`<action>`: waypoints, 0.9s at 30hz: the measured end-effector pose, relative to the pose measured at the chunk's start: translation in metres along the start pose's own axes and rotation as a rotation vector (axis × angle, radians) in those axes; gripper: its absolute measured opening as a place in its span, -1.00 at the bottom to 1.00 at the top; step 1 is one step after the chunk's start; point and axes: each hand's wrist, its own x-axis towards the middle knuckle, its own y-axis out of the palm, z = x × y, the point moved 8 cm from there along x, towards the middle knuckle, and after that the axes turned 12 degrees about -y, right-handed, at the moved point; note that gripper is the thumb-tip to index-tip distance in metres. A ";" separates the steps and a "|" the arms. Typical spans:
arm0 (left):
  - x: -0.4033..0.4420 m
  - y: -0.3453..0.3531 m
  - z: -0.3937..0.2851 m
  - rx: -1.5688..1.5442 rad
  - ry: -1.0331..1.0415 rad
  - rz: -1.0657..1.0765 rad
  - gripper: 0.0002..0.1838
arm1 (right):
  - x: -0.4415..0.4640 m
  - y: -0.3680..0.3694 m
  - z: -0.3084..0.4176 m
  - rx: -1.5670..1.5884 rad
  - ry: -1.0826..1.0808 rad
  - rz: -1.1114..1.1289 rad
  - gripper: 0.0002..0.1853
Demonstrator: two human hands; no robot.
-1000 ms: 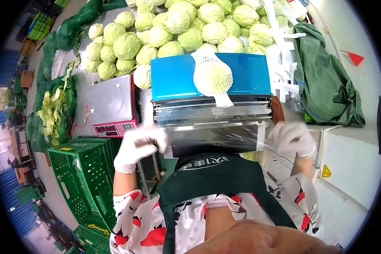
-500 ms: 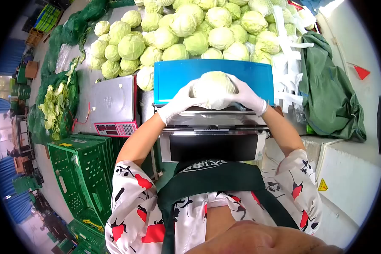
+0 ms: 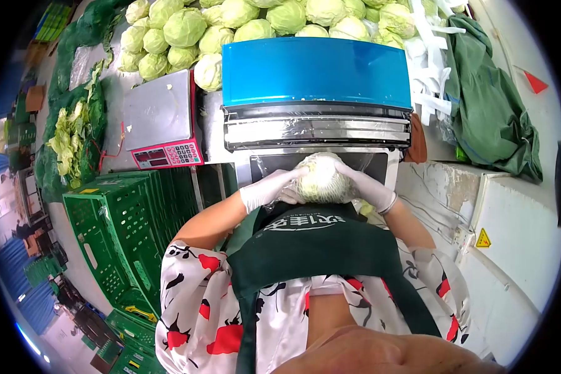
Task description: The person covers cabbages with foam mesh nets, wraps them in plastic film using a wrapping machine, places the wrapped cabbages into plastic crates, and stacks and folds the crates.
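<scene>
A pale green cabbage (image 3: 323, 179) sits between my gloved hands, close against the front of my dark green apron. Clear plastic film shows around it, and a net-like pattern marks its lower side. My left hand (image 3: 273, 188) grips the cabbage from the left, its fingers partly hidden under the film. On the other side my right hand (image 3: 369, 187) is pressed round it. Behind the cabbage stands a film-wrapping machine with a blue top (image 3: 318, 71), metal rollers (image 3: 318, 129) and a dark front plate (image 3: 268, 163).
Several cabbages (image 3: 184, 28) are heaped at the back. A red-framed scale (image 3: 159, 112) stands left of the machine, above green crates (image 3: 115, 230). White strips (image 3: 427, 81) and a green cloth (image 3: 489, 103) lie to the right. Loose leaves (image 3: 68, 146) rest on green netting at far left.
Both hands have brought the cabbage from above the machine's blue top toward my body. Film now shows around it. The view has shifted, so the machine appears higher.
</scene>
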 end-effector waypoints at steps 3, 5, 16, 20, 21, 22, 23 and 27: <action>-0.014 -0.001 0.016 -0.104 0.052 0.022 -0.33 | -0.005 -0.019 -0.029 0.148 0.066 0.025 -0.32; -0.037 0.004 0.017 -0.193 0.271 0.070 -0.41 | -0.020 -0.022 -0.033 0.077 -0.019 -0.027 -0.39; -0.118 -0.025 0.007 0.194 0.741 -0.635 -0.55 | -0.088 -0.064 -0.006 -0.184 -0.423 -0.579 -0.78; -0.072 -0.063 0.064 -0.048 0.359 -0.495 -0.69 | -0.088 -0.102 -0.035 -0.682 -0.325 -0.603 -0.73; -0.042 -0.071 0.092 0.013 0.222 -0.457 -0.73 | -0.079 -0.101 -0.052 -1.069 -0.444 -0.571 -0.71; -0.015 -0.077 0.119 0.075 0.084 -0.418 -0.75 | -0.068 -0.092 -0.069 -1.457 -0.557 -0.518 -0.70; 0.008 -0.075 0.132 0.037 0.059 -0.368 -0.76 | -0.048 -0.097 -0.094 -1.465 -0.401 -0.522 -0.73; 0.027 -0.014 0.083 0.957 0.878 -0.485 -0.78 | 0.071 -0.075 -0.200 -0.449 -0.287 -0.189 -0.72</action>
